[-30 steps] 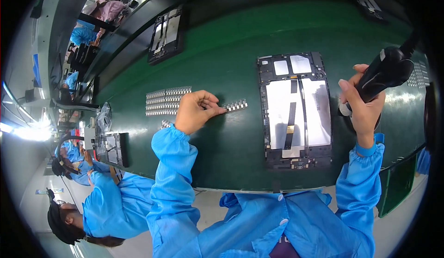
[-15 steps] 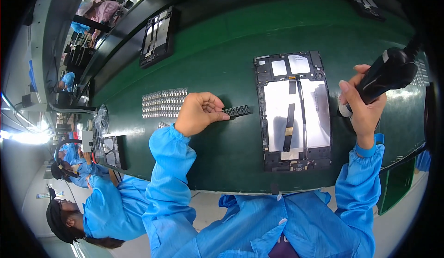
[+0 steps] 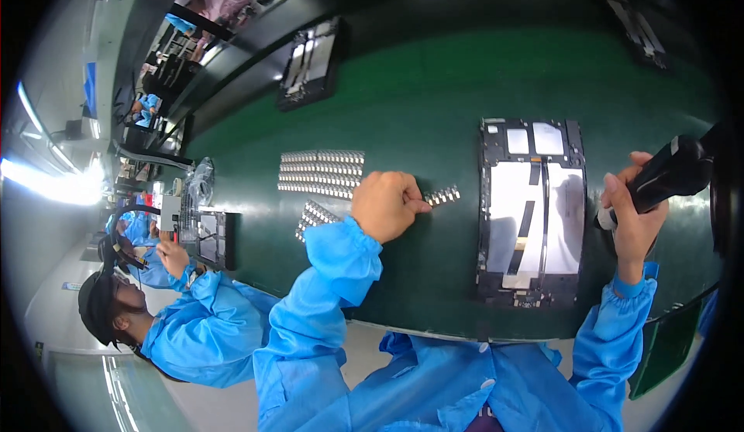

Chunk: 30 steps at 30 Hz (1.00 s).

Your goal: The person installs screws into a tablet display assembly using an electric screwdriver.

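Blue sleeves (image 3: pixel 325 277), green table (image 3: pixel 418 292)
In the left fingers (image 3: pixel 415 199), a silver-dotted strip (image 3: pixel 446 195); right of them, a black-and-silver tablet (image 3: pixel 535 223); in the right fingers (image 3: pixel 618 193), a black tool (image 3: pixel 673 172).

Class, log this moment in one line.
left hand pinches segmented strip | right hand holds black tool | tablet-like device on green table

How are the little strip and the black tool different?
The strip is small and narrow; the black tool is bigger and chunky. The strip has a row of pale bits; the black tool is mostly dark. The strip is in the left hand, the black tool in the right hand. Both are held.
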### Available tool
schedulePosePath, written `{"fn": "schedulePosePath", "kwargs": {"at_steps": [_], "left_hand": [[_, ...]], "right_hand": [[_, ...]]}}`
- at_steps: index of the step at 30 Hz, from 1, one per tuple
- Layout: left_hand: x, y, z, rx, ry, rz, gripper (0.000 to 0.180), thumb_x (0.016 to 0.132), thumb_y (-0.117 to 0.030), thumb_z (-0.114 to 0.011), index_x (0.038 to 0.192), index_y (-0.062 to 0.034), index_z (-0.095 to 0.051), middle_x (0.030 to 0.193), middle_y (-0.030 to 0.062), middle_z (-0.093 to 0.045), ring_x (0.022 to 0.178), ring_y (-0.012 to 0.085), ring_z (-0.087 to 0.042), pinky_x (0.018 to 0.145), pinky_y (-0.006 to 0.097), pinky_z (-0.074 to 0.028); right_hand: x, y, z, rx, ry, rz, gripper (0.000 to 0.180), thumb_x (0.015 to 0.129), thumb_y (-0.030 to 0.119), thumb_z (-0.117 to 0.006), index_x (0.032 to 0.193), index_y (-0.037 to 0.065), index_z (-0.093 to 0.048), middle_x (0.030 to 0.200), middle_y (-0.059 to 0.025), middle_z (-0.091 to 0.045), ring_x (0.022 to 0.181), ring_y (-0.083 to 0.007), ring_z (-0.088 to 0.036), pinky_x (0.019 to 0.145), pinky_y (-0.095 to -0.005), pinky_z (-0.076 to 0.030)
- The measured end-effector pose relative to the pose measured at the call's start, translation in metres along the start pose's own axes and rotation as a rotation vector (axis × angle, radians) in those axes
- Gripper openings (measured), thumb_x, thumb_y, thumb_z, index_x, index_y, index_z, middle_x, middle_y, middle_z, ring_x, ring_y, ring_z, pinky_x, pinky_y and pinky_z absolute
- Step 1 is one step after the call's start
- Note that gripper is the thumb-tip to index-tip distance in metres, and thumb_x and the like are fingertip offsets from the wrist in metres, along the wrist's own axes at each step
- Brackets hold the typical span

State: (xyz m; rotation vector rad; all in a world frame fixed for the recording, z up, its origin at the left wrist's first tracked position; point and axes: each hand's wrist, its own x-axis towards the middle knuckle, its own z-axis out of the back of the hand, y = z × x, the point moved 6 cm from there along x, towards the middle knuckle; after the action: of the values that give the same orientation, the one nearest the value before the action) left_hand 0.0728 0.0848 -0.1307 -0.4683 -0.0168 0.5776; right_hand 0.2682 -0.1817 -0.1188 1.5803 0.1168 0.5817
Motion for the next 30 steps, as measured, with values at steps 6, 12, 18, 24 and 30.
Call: {"fn": "schedulePosePath", "kwargs": {"at_steps": [6, 12, 18, 24, 30], "left_hand": [[-0.018, -0.011, 0.0, -0.314, -0.172, -0.373, 0.014, 0.064, -0.002, -0.074, 0.068, 0.0001, -0.06, 0.075, 0.0121, -0.063, 0.068, 0.024, -0.062, 0.061, 0.031, -0.049], [-0.035, -0.047, -0.017, -0.684, -0.426, -0.459, 0.014, 0.066, 0.008, -0.07, 0.073, 0.0007, -0.06, 0.076, 0.0119, -0.064, 0.076, 0.0222, -0.062, 0.068, 0.03, -0.05], [-0.032, -0.065, -0.056, -0.887, -0.479, -0.458, 0.015, 0.069, 0.009, -0.067, 0.078, 0.0001, -0.06, 0.078, 0.0113, -0.063, 0.083, 0.0243, -0.06, 0.077, 0.035, -0.046], [-0.025, -0.104, -0.071, -0.671, -0.417, -0.554, 0.014, 0.068, 0.001, -0.071, 0.077, -0.0027, -0.061, 0.077, 0.0086, -0.064, 0.079, 0.0232, -0.061, 0.079, 0.036, -0.041], [-0.036, -0.126, -0.076, -0.552, -0.361, -0.647, 0.013, 0.07, 0.003, -0.068, 0.081, -0.0005, -0.06, 0.078, 0.0089, -0.064, 0.078, 0.0212, -0.058, 0.082, 0.036, -0.041]], "right_hand": [[-0.001, 0.011, -0.009, 0.083, 0.026, 0.094, 0.044, 0.076, -0.004, -0.062, 0.117, -0.001, -0.045, 0.113, -0.0165, -0.054, 0.098, -0.0209, -0.058, 0.085, -0.0301, -0.047], [0.01, 0.026, -0.018, 0.254, 0.126, 0.101, 0.059, 0.076, -0.007, -0.061, 0.128, -0.004, -0.035, 0.1, -0.0172, -0.062, 0.077, -0.0163, -0.064, 0.069, -0.026, -0.052], [0.032, 0.052, 0.02, 0.057, 0.042, 0.189, 0.048, 0.072, -0.001, -0.071, 0.113, -0.004, -0.046, 0.064, -0.0067, -0.058, 0.053, -0.0134, -0.057, 0.049, -0.0234, -0.045], [0.036, 0.025, 0.075, 0.106, -0.232, 0.258, 0.029, 0.069, 0.001, -0.074, 0.089, -0.001, -0.053, 0.061, -0.0037, -0.058, 0.046, -0.0106, -0.055, 0.041, -0.0225, -0.043], [0.036, 0.018, 0.066, 0.123, -0.227, 0.224, 0.03, 0.071, 0.001, -0.073, 0.092, -0.001, -0.052, 0.063, -0.0041, -0.058, 0.047, -0.0106, -0.055, 0.043, -0.0223, -0.043]]}}
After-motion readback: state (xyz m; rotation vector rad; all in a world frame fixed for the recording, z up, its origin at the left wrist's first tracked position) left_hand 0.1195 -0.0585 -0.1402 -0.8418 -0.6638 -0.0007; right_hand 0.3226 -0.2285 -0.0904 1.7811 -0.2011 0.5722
